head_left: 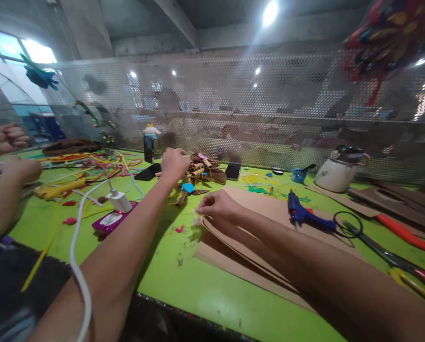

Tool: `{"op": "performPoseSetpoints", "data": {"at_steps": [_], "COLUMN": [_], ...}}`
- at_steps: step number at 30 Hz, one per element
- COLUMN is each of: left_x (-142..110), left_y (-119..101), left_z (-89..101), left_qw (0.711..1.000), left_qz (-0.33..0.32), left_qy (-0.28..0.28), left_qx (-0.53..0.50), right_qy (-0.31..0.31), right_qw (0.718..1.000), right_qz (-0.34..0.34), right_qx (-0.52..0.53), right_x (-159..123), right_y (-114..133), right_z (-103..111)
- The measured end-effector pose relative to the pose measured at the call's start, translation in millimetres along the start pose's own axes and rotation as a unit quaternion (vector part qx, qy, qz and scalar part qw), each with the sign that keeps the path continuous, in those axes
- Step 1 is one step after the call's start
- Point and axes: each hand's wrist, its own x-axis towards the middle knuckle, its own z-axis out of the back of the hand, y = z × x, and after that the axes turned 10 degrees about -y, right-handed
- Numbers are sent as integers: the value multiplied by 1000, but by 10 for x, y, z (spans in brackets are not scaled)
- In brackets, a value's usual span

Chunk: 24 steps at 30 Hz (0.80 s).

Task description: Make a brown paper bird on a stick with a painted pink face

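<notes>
My left hand [175,164] is closed at the left end of a brown craft piece [208,173] built of small rolled cardboard bits and yellow strands. Its fingertips are partly hidden behind the hand. A blue cut-out [188,187] shows at the front of the craft. Nearer to me, my right hand [217,206] pinches above the edge of a bent cardboard sheet [255,285]. Something pale and blurred hangs below those fingertips, too small to name. Farther right, a blue glue gun [310,216] lies on the cardboard.
Scissors [386,256] and an orange-handled knife [406,232] lie right, near a white jug [338,171]. A purple power strip [112,218] with a white charger [118,198] stands left; its cable crosses my left forearm. Another person's hands [20,171] are far left. Phones [232,171] lie behind.
</notes>
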Motion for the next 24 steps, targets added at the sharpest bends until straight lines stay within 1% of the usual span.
{"op": "performPoseSetpoints", "data": {"at_steps": [2,3,5,6,7,8,9,10,11,12,15,16,18,19,22,24], "left_x": [-83,-144,-311,-414,-526,-641,-754,-858,-948,-1023,-1151,-1168,-1183,-1188,-1212,-1238], "left_y": [-160,-243,-393,-452,-500,-536,-563,-582,-596,-606,-631,-637,-649,-653,-659,-660], "left_z": [113,159,230,258,283,309,337,368,401,436,529,551,577,584,601,617], "left_qw": [998,995,984,978,965,932,897,869,848,834,829,828,815,803,751,724], "left_qz": [-5,-11,-24,-32,-38,-11,15,27,30,19,-10,-10,2,10,35,44], "left_qy": [-21,-16,8,25,56,126,186,241,283,312,314,309,314,324,367,388], "left_qx": [-63,-99,-174,-207,-252,-340,-400,-431,-447,-455,-464,-468,-487,-501,-549,-569], "right_qy": [-50,-72,-99,-110,-120,-133,-147,-161,-173,-178,-183,-181,-179,-180,-204,-220], "right_qw": [993,980,935,912,898,888,880,873,869,867,868,869,868,868,868,870], "right_qz": [-30,-46,-71,-76,-75,-72,-69,-67,-66,-65,-56,-49,-35,-31,-29,-25], "right_qx": [104,180,333,387,416,434,447,455,459,460,458,459,462,461,451,441], "right_x": [-57,-97,-197,-253,-310,-366,-419,-470,-517,-561,-670,-699,-748,-769,-825,-859], "right_y": [-21,-19,-4,2,5,4,-1,-7,-14,-16,9,28,75,99,155,180], "right_z": [113,176,300,359,414,466,515,561,603,641,720,735,754,762,790,807]}}
